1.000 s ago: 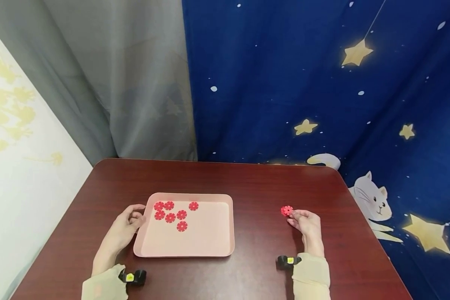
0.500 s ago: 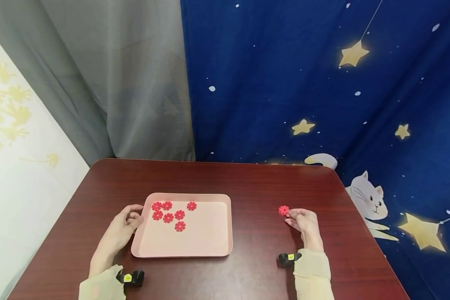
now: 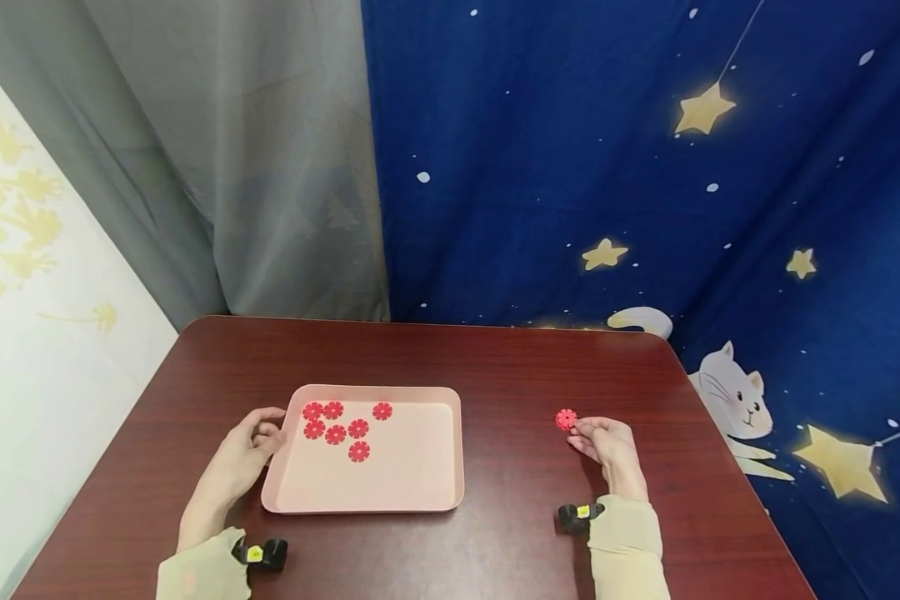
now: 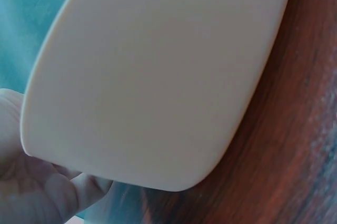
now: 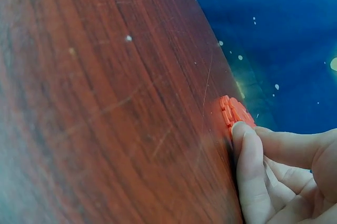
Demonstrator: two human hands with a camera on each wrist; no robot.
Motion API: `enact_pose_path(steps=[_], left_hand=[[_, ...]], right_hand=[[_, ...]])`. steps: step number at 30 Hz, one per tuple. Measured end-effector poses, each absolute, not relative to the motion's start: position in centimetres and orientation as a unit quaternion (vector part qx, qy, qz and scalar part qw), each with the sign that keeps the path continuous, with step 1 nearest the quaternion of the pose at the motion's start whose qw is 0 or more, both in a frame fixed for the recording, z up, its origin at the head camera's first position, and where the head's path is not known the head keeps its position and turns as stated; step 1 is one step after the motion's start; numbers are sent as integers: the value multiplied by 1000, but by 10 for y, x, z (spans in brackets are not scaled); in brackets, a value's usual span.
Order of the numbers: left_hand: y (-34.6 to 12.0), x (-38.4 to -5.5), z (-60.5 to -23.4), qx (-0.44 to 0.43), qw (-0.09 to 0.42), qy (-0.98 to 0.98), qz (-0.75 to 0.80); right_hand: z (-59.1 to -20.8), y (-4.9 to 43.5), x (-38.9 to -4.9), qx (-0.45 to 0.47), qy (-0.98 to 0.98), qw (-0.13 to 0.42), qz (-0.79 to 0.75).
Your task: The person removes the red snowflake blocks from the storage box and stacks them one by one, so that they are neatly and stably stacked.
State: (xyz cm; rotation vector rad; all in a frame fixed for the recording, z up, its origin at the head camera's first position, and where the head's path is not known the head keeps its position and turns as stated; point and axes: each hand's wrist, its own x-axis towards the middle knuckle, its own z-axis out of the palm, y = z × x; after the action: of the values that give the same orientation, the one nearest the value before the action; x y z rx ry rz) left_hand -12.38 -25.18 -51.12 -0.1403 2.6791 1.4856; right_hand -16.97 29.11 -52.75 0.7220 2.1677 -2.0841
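My left hand (image 3: 242, 454) holds the left rim of a pink tray (image 3: 420, 492), its fingers bent at the edge. In the left wrist view, part of the hand (image 4: 47, 192) is hidden behind the pale tray (image 4: 152, 87). Inside the tray lie several red snowflake discs (image 3: 335, 434), mostly toward the back left. My right hand (image 3: 611, 450) pinches red snowflake discs (image 3: 566, 419) between thumb and fingers, to the right of the tray. Seen by the right wrist, notched red discs (image 5: 235, 112) appear layered at the fingertips (image 5: 242, 129), close over the table.
The dark red wooden table (image 3: 510, 467) stretches between the tray and the right hand. Past its back edge hang a grey curtain (image 3: 300, 167) and a blue star-patterned curtain (image 3: 510, 167). A white wall (image 3: 45, 400) stands at the left.
The right hand still pinches the red discs, which have turned slightly and look less spread apart. The whole view has shifted a little; the tray and the left hand keep their places.
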Motion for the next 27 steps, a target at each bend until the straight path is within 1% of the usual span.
enact_pose_path(steps=[7,12,17,27], left_hand=[[-252,-124,-512,-37,30,879,474],[-251,-124,-510,-37,35,879,474],[-251,-122,-509,-41,40,877,476],[-251,-122,-508,-38,43,876,479]], right_hand=[[-527,295,-169,217,701,44,-678],[-526,299,-169,211,706,64,-673],[-525,298,-169,209,704,66,-675],[-526,298,-167,210,705,54,-675]])
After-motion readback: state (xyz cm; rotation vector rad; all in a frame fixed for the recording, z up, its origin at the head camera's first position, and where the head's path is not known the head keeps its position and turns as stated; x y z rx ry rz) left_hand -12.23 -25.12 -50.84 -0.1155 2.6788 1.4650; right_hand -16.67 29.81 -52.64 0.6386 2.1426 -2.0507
